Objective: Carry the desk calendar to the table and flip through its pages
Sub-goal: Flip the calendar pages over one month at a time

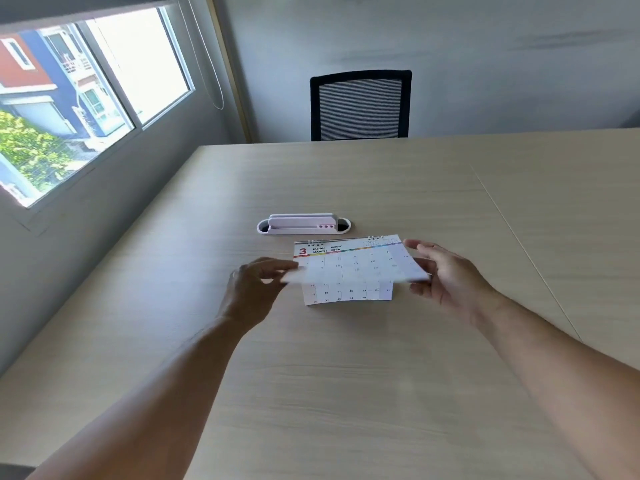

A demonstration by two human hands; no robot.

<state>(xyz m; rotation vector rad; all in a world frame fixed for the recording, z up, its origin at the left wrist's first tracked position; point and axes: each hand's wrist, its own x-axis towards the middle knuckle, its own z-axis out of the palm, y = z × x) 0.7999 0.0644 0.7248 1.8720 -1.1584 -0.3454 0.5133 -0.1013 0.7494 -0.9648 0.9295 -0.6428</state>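
The white desk calendar (349,271) stands on the light wooden table (311,393), spiral binding at its top, showing a March page with a red 3. That page is lifted off the sheet below and looks blurred along its lower edge. My left hand (252,292) pinches the page's lower left corner. At the page's right edge, my right hand (446,278) holds it between thumb and fingers. Under the raised page a lower sheet with dates shows.
A white oval cable grommet with a socket block (303,225) sits in the table just behind the calendar. A black mesh office chair (360,105) stands at the far edge. A window is on the left wall.
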